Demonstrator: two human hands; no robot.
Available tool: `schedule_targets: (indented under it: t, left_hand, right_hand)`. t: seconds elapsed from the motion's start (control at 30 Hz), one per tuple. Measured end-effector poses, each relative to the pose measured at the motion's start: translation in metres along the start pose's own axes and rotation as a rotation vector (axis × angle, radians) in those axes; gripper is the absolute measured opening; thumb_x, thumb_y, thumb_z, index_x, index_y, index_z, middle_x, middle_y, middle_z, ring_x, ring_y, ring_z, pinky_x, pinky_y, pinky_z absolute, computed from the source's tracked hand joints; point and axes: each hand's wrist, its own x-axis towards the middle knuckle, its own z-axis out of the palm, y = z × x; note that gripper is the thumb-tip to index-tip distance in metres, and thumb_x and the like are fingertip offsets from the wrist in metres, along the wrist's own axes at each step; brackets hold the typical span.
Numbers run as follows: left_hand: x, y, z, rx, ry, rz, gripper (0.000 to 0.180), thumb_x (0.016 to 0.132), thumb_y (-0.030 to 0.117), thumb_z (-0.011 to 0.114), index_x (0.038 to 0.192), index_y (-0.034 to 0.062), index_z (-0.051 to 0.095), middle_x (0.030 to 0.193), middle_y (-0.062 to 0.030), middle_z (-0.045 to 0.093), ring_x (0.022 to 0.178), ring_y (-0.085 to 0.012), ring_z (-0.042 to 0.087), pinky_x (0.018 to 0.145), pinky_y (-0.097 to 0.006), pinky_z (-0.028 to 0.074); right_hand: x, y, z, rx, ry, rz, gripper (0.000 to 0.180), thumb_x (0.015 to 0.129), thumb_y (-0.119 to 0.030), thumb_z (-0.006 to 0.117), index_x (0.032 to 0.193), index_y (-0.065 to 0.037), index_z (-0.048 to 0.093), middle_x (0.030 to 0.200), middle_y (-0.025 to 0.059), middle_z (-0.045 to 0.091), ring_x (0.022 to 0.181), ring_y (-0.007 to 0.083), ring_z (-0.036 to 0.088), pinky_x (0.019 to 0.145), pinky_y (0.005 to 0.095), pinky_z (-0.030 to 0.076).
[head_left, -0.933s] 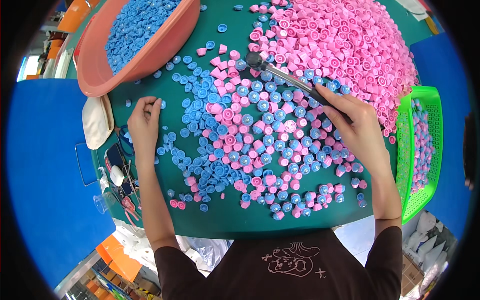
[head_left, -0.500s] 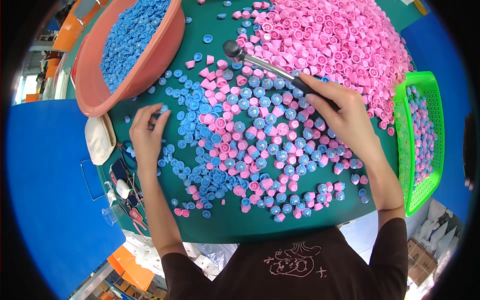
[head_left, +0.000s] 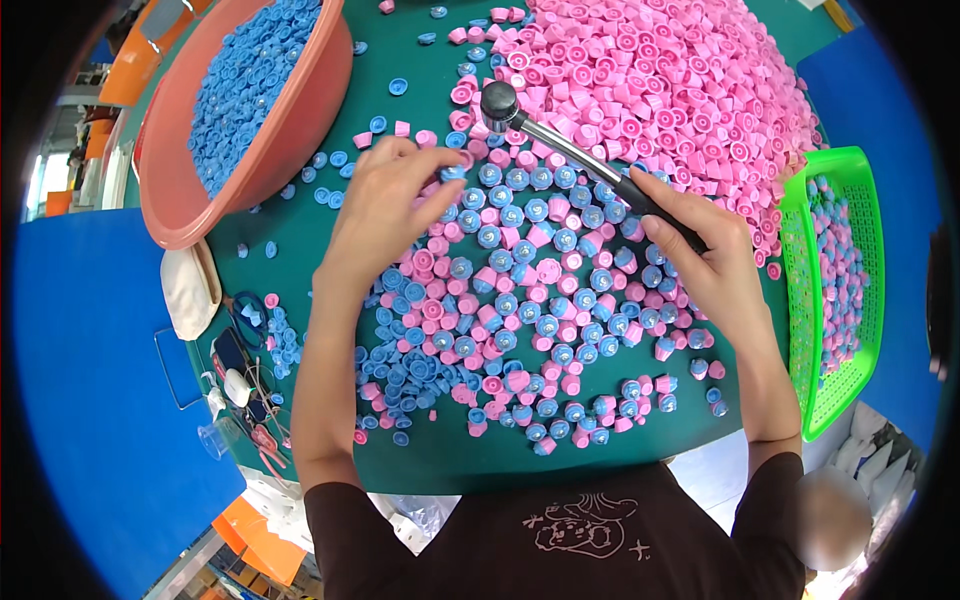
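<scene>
My left hand [head_left: 385, 205] is closed, its thumb and forefinger pinching a small blue scalloped cap [head_left: 453, 173] over the far part of the loose pieces. Whether that cap touches a pink cup below cannot be made out. My right hand [head_left: 708, 248] is wrapped round the black grip of a hammer [head_left: 570, 152]. Its dark round head [head_left: 499, 103] points far left, above the edge of the pink pile. Under and between my hands lie many pink cups [head_left: 423, 262] and blue caps [head_left: 402, 380], several joined into cupcake-like pieces [head_left: 547, 326] with a silvery dot on top.
A salmon basin [head_left: 300, 135] full of blue caps stands far left. A big heap of pink cups [head_left: 660, 75] covers the far right. At the right edge is a green basket [head_left: 800, 330] with joined pieces. Scissors [head_left: 265, 440], a cream pouch [head_left: 190, 290] and cables lie left.
My left hand has moved right and slightly farther away, carrying the blue cap from the left side to the pink cups. The hammer head has shifted a little right, with my right hand still gripping.
</scene>
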Motion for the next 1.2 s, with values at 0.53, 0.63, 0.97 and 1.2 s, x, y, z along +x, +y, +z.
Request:
schedule_targets:
  t: [0.53,0.63,0.97,1.2]
  left_hand:
    - [0.013,-0.001,0.016,0.154,0.156,0.075,0.02,0.076,0.019,0.076,0.093,0.0093,0.073,0.076,-0.0033,0.064,0.08,-0.0213,0.056,0.074,-0.036,0.045]
    - [0.014,0.001,0.017,0.142,0.138,0.051,0.021,0.075,0.02,0.077,0.093,0.0105,0.074,0.073,-0.0027,0.061,0.081,-0.0204,0.055,0.073,-0.036,0.044]
    - [0.004,0.0,0.0,0.035,0.244,0.033,0.025,0.073,0.018,0.079,0.095,0.0085,0.073,0.089,-0.0045,0.07,0.089,-0.0238,0.059,0.081,-0.036,0.047]
    - [-0.075,-0.011,-0.067,0.189,0.349,-0.315,0.019,0.078,0.012,0.077,0.095,0.0059,0.072,0.095,-0.0068,0.07,0.094,-0.024,0.061,0.086,-0.034,0.048]
  right_hand:
    - [0.003,0.004,0.008,0.04,0.013,-0.058,0.04,0.087,-0.005,0.067,0.127,-0.006,0.063,0.074,0.0065,0.062,0.064,0.0111,0.052,0.06,0.026,0.042]
    - [0.003,0.004,0.008,0.021,-0.004,-0.057,0.04,0.087,-0.005,0.067,0.127,-0.007,0.063,0.077,0.0075,0.064,0.065,0.0114,0.055,0.062,0.026,0.043]
    - [0.002,0.001,0.015,-0.017,0.003,-0.129,0.04,0.087,-0.004,0.066,0.128,-0.007,0.062,0.083,0.011,0.067,0.068,0.0141,0.06,0.063,0.0282,0.046]
    - [0.006,-0.007,0.033,-0.251,-0.027,-0.205,0.044,0.086,-0.002,0.064,0.129,-0.014,0.062,0.072,0.01,0.055,0.062,0.0201,0.056,0.056,0.0335,0.044]
